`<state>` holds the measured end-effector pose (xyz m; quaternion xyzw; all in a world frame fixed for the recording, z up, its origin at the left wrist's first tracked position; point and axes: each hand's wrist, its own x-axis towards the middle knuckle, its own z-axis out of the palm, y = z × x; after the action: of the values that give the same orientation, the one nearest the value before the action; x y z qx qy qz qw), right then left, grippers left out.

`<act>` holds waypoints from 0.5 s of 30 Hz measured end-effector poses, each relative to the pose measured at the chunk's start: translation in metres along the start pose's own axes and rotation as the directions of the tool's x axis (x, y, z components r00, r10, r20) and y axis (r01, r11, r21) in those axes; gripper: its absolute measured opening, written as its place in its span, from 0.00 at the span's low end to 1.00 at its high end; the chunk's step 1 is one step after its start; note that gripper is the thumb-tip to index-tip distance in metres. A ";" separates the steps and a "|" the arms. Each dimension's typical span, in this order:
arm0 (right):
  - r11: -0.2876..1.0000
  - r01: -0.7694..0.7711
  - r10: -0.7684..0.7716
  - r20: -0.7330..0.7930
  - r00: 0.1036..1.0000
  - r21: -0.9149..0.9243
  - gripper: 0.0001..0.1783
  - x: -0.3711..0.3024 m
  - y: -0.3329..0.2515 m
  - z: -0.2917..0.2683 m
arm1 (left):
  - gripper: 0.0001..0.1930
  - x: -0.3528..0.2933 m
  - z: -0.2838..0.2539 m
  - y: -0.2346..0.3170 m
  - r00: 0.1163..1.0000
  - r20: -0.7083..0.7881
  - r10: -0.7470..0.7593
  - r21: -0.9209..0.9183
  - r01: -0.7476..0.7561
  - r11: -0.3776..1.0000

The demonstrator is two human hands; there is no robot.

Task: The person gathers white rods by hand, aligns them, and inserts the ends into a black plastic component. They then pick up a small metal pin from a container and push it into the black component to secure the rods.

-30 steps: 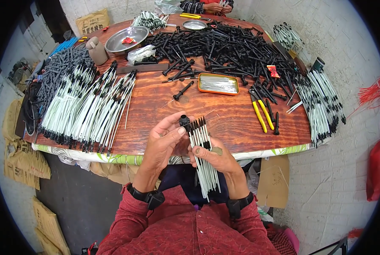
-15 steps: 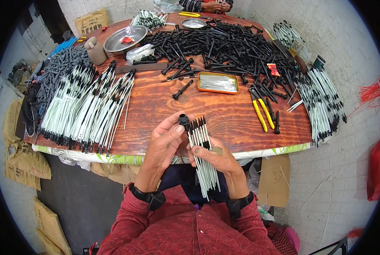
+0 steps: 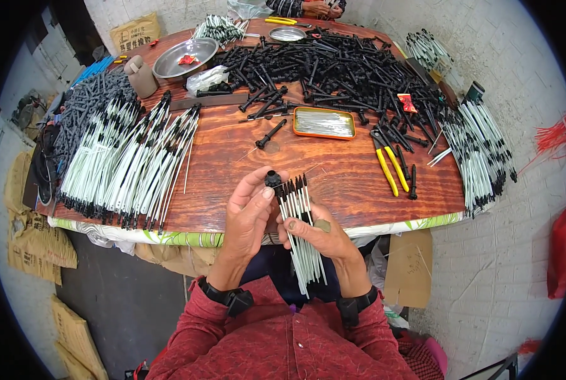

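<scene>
In front of my chest, my right hand [image 3: 330, 239] is closed around a bundle of thin white rods [image 3: 305, 263] with black tips, its thumb lying across them. The rods slant, black tips pointing away from me and white ends hanging down. My left hand [image 3: 248, 212] pinches a black plastic piece with a round hollow end [image 3: 272, 179] between thumb and fingers. This piece sits against the tips at the bundle's left side; whether it is joined to a rod I cannot tell. A lone black plastic peg [image 3: 271, 134] lies on the table beyond my hands.
Black pegs [image 3: 333, 66] are heaped across the far table. Nearer lie an orange-rimmed tin of thin metal pins [image 3: 324, 132] and yellow-handled pliers [image 3: 389, 166]. White rod bundles lie at left [image 3: 124, 164] and right [image 3: 479, 152]. A metal bowl [image 3: 162, 64] stands far left. Across the table are another person's hands [image 3: 321, 9].
Little differs. My left wrist has shifted slightly, and the black piece and rod bundle have moved barely. Both hands keep their hold.
</scene>
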<state>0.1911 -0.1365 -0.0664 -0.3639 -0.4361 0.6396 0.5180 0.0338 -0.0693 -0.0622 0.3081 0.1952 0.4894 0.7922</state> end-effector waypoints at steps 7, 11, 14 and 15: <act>1.000 -0.022 0.022 -0.015 1.000 0.021 0.18 0.001 -0.002 0.002 | 0.19 0.000 0.002 0.000 0.999 -0.005 0.032 0.044 -0.031 0.999; 1.000 -0.013 0.013 -0.016 1.000 0.011 0.17 0.002 0.000 0.001 | 0.19 0.000 0.003 -0.002 1.000 -0.006 0.029 0.014 -0.029 0.999; 1.000 -0.010 0.010 -0.017 1.000 -0.011 0.17 0.003 0.000 0.001 | 0.19 -0.001 0.005 -0.002 0.999 -0.019 0.031 -0.002 -0.031 1.000; 1.000 -0.009 0.009 -0.017 1.000 -0.011 0.17 0.003 0.000 0.001 | 0.19 0.000 0.003 -0.004 0.999 -0.019 0.045 0.007 -0.045 0.999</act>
<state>0.1894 -0.1340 -0.0658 -0.3743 -0.4336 0.6364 0.5167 0.0380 -0.0717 -0.0627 0.3103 0.1972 0.5094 0.7780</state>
